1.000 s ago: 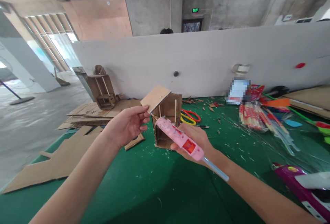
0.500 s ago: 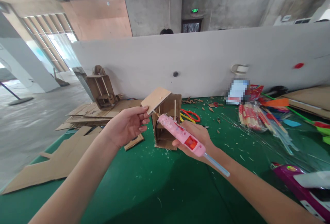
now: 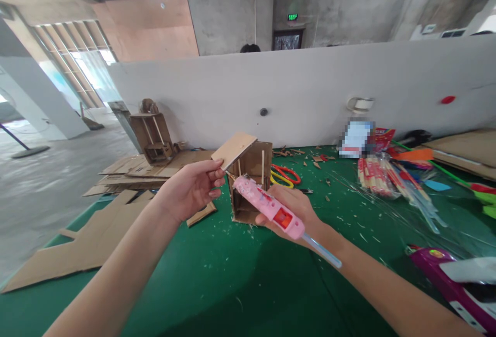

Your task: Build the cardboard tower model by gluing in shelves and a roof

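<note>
The left hand (image 3: 199, 184) pinches a cardboard panel (image 3: 235, 148) by its near corner, thumb on top and the other fingers curled beneath; the right hand (image 3: 296, 207) grips a pink glue gun (image 3: 267, 205), wrist angled in from the right; the gun's long axis slants up and leftward, its nozzle at the panel's near edge, just beside the left fingertips, though whether it touches is hard to tell; the panel hangs tilted above an open cardboard box (image 3: 253, 160) on the green tabletop (image 3: 186, 285); scissors (image 3: 282, 184) lie to the box's right.
</note>
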Tool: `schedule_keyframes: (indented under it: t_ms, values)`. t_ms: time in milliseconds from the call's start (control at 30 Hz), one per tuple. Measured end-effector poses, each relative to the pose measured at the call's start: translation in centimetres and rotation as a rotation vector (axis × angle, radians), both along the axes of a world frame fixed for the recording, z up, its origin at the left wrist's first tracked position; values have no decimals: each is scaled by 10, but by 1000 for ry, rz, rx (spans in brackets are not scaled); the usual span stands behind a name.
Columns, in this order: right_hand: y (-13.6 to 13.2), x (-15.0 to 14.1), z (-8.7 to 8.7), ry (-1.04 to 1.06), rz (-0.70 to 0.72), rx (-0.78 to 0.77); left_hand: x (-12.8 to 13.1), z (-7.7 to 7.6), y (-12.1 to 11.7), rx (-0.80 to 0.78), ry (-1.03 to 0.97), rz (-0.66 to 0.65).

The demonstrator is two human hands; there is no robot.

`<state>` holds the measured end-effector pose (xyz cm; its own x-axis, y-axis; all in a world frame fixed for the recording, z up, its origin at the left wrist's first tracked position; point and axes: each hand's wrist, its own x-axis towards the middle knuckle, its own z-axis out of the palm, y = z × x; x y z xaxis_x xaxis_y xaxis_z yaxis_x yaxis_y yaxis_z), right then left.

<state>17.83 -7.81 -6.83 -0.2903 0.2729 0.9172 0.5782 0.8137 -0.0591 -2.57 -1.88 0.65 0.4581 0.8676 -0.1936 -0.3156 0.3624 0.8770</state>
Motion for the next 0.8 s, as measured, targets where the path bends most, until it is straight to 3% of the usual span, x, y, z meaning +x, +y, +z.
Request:
schedule_keyframes:
  t_ms: [233,433,667,800]
  values:
    - [-3,1,10,18,-78,-13,0,1,-1,6,4,9]
    - [2,8,7,71,-98,23,-1,1,-1,9,13,-25]
    - [-2,2,6,41,-13,40,-1,-3,3,14,-11,-23]
    - [-2,2,5,21,-32,37,-1,-3,3,12,-9,-16]
